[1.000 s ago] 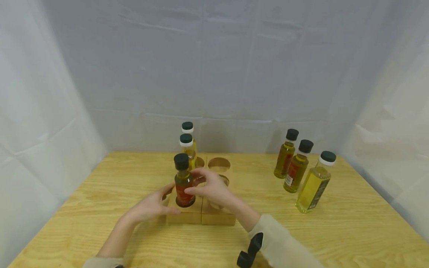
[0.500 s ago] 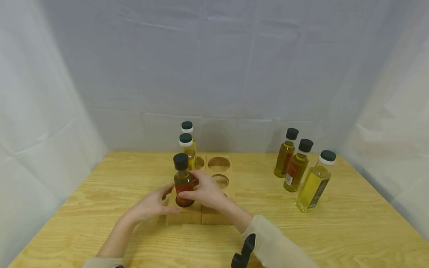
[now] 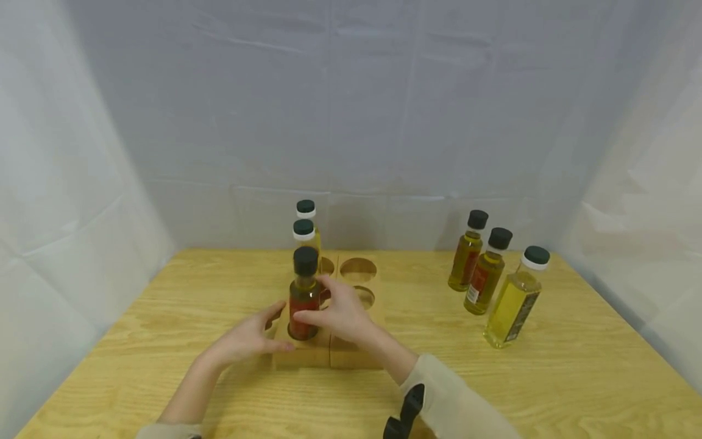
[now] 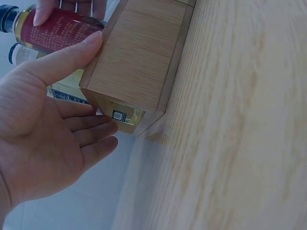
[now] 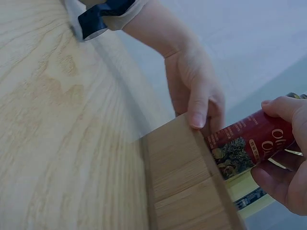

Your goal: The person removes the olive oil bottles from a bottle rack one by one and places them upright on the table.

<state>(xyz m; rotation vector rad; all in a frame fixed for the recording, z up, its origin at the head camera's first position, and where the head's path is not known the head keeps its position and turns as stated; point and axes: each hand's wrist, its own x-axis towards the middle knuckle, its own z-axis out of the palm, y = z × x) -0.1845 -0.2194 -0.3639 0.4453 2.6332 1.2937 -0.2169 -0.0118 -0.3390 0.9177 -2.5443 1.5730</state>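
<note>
R hand (image 3: 341, 310) pinches red-label btl (image 3: 301, 303) seated in rack (image 3: 303, 357) at front L, L hand (image 3: 245, 339) loosely spread by rack's side, white-collared btls (image 3: 309, 240) racked behind, so approx. half done, w/ 3 loose btls (image 3: 485, 281) on desk (image 3: 433, 341) at R prob. left.

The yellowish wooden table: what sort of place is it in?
Probably a makeshift filming booth: pale, creased sheets screen three sides of the yellowish wooden table, and a curved black device sits at the beige right sleeve.
</note>
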